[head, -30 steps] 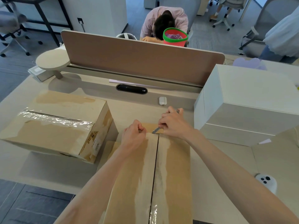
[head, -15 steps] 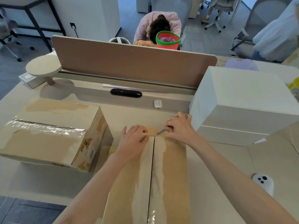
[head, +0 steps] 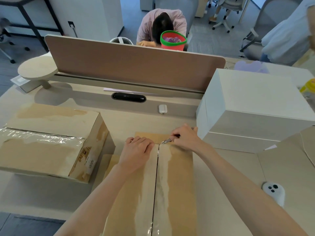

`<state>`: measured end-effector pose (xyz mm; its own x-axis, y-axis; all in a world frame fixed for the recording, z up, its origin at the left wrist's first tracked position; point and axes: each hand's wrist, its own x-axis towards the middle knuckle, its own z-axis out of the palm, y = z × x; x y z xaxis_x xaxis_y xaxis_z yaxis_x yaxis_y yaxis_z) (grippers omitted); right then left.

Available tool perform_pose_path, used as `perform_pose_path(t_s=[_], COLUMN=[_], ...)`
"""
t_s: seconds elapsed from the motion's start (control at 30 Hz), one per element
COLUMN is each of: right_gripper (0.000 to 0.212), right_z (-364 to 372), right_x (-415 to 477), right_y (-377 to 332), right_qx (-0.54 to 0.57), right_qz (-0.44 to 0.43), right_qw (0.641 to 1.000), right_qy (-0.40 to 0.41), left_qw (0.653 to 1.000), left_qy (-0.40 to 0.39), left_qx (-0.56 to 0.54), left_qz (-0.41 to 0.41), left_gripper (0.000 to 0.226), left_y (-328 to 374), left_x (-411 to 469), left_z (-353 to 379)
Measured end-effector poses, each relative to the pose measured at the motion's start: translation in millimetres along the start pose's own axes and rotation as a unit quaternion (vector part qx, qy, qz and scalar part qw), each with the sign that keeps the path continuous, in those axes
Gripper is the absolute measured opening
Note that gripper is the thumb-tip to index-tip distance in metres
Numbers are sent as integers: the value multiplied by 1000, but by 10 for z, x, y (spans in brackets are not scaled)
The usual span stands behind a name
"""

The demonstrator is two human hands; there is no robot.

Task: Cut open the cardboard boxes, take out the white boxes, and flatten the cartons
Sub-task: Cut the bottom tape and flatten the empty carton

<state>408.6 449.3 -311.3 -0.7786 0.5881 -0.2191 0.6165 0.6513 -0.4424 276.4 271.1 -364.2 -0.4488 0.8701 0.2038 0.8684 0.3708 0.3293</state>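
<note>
right hand pinches cutter at the far seam end of the near carton, left hand flat, holding nothing, on that carton's left flap beside the blade; a slip off the tape could nick those fingers or score the contents.

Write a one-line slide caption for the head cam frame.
The right hand holds a knife at the far end of the cardboard box seam; the left hand rests on its top.
</note>
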Motion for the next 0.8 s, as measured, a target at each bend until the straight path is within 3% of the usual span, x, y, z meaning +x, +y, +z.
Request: perform_pose_path(t_s=[0.8], right_gripper=[19], right_z=[23], right_x=[69], right_y=[43], right_qx=[51], right_qz=[15], right_qw=[998], right_qy=[-31], left_qw=[1000], left_qy=[10], left_qx=[2], left_qz=[0], left_gripper=[34], left_y=[-25], left_x=[-9], left_z=[31])
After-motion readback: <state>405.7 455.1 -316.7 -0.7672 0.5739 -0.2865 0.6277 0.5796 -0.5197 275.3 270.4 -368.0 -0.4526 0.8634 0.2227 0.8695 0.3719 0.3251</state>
